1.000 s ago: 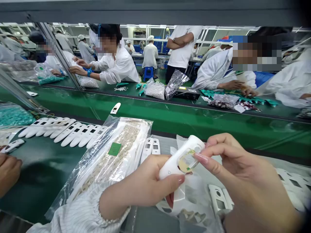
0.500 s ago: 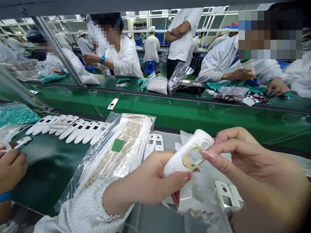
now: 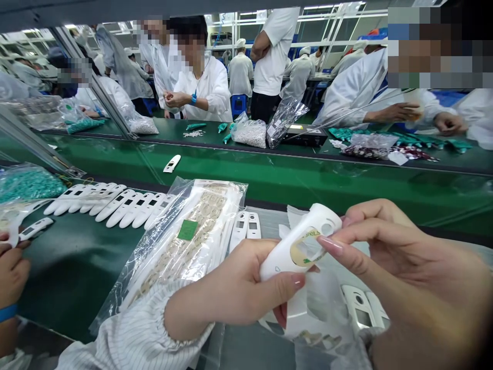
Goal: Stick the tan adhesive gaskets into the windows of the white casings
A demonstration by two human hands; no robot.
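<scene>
My left hand (image 3: 246, 288) is closed around a white plastic casing (image 3: 281, 257), thumb along its near side. The casing is tilted, with its round-holed end up to the right. Over its window lies an oval tan sticker (image 3: 302, 252) with printed letters. My right hand (image 3: 400, 262) pinches at the sticker's right edge near the hole, thumb on top; the exact grip is partly hidden. Below my left hand hangs a translucent backing sheet (image 3: 311, 313) with cut-outs; whether my hidden fingers hold it cannot be seen.
Left of my arm lies a clear bag of sticker sheets (image 3: 204, 221). White casings (image 3: 131, 208) stand in a row beyond it; others (image 3: 360, 308) lie by my right wrist. A co-worker's hand (image 3: 11, 272) works at far left. One casing (image 3: 172, 163) rests on the green belt (image 3: 231, 172).
My hands stay nearly still on the casing and sticker. The lone casing on the belt has shifted slightly left. The co-worker's hand at far left has moved a little left.
</scene>
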